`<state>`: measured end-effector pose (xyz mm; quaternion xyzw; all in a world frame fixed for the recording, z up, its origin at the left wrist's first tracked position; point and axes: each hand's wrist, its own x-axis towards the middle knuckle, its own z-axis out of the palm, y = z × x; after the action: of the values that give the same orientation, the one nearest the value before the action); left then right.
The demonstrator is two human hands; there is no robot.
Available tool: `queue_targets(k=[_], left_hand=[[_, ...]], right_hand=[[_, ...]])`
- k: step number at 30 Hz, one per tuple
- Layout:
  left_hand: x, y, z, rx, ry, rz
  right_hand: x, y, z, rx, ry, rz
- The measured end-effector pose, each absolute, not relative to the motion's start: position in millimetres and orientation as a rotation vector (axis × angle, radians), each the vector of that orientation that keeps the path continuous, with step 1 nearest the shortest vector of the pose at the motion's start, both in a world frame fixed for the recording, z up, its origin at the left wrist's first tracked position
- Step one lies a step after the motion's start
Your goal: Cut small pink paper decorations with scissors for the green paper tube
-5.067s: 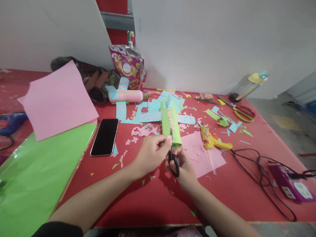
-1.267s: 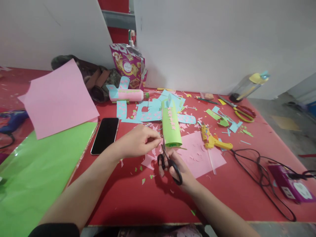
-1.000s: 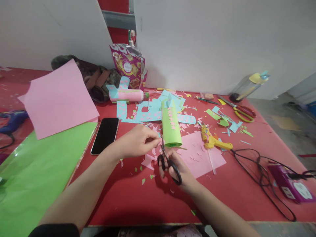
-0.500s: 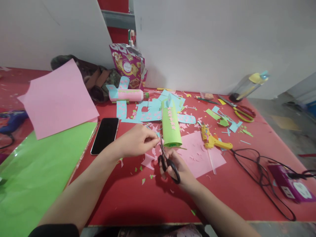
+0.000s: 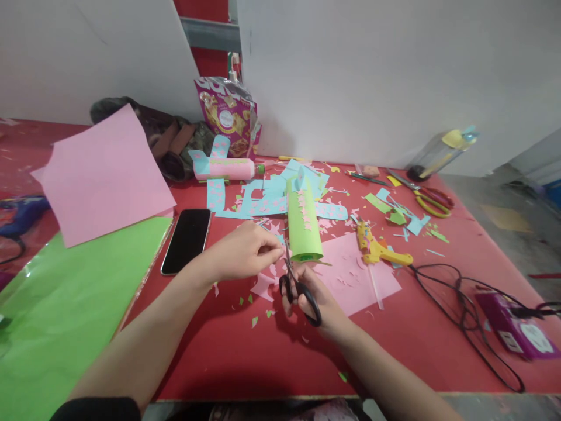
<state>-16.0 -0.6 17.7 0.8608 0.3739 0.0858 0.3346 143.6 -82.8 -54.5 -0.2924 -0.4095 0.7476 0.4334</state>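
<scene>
My right hand (image 5: 313, 292) grips a pair of black-handled scissors (image 5: 301, 289), thumb and fingers in the loops. Its blades point up and away, beside the fingertips of my left hand (image 5: 249, 250). Those left fingertips are pinched together; whatever small piece they hold is too tiny to make out, perhaps hidden by the fingers. Just beyond the scissors lies a green paper tube (image 5: 304, 237) with a row of pink cut shapes along its top and light-blue dotted paper wings (image 5: 331, 211) at its sides. Pink paper (image 5: 350, 275) with scraps on it lies right of the scissors.
A black phone (image 5: 186, 241) lies left of my left hand. Right stand a yellow glue gun (image 5: 377, 248), its cable, a purple box (image 5: 517, 324) and larger scissors (image 5: 427, 196). Behind are a pink-wrapped bottle (image 5: 230, 169) and a snack bag (image 5: 228, 114). Pink sheets (image 5: 107, 181) lie left.
The scissors and right hand have shifted very slightly, with the blades still by the left fingertips. Everything else stays in place.
</scene>
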Motion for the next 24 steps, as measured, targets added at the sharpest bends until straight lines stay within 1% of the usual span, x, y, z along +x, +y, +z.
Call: queue_targets(k=[11, 24], left_hand=[[-15.8, 0.2, 15.0, 2.204, 1.003, 0.239], [-5.5, -4.4, 10.3, 2.037, 1.014, 0.395]], right_hand=[[143.9, -83.2, -55.1, -0.789, -1.032, 1.841], [143.6, -82.6, -51.9, -0.789, -1.028, 1.729]])
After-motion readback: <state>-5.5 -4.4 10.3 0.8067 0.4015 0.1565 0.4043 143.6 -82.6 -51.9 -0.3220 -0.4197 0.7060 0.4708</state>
